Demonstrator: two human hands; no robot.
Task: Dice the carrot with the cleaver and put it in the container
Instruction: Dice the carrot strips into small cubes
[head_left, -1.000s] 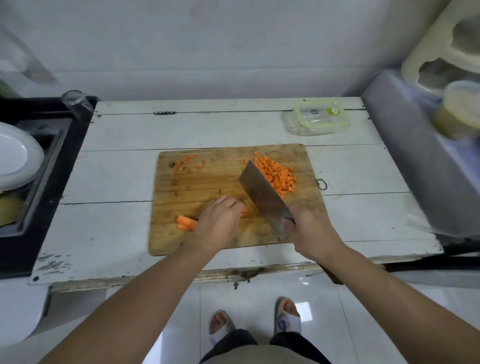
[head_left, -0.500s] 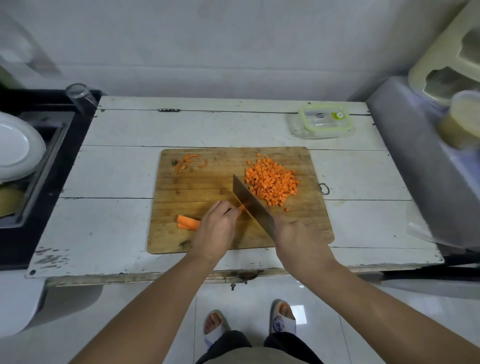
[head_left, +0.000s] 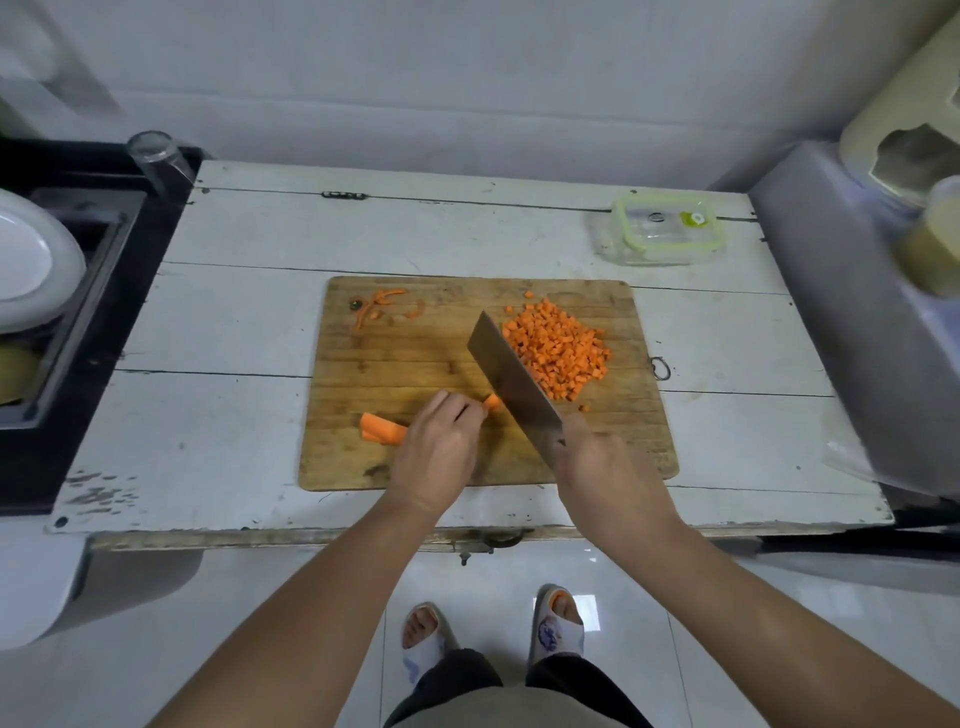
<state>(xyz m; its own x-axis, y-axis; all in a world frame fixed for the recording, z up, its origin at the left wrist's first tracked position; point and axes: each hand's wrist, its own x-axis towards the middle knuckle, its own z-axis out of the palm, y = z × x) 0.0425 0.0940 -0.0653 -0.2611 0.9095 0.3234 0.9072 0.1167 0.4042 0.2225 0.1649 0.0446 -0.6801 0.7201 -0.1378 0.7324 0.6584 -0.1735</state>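
A wooden cutting board (head_left: 395, 364) lies on the white table. A heap of diced carrot (head_left: 558, 349) covers its right side. Several carrot sticks (head_left: 383, 429) lie at the board's lower left, and my left hand (head_left: 441, 447) presses down on them with curled fingers; their orange tips show at my fingertips. My right hand (head_left: 597, 462) grips the handle of the cleaver (head_left: 511, 376), whose blade runs diagonally, just right of my left fingertips and left of the heap. A clear container with a green-rimmed lid (head_left: 667, 232) stands closed at the table's back right.
Carrot peel scraps (head_left: 382, 306) lie at the board's upper left. A black sink unit with a white plate (head_left: 26, 260) and an upturned glass (head_left: 156, 153) sits to the left. A grey appliance (head_left: 857, 312) borders the table on the right.
The cleaver came down onto the sticks beside my left fingertips, then tilted up a little. The left hand stays on the carrot sticks.
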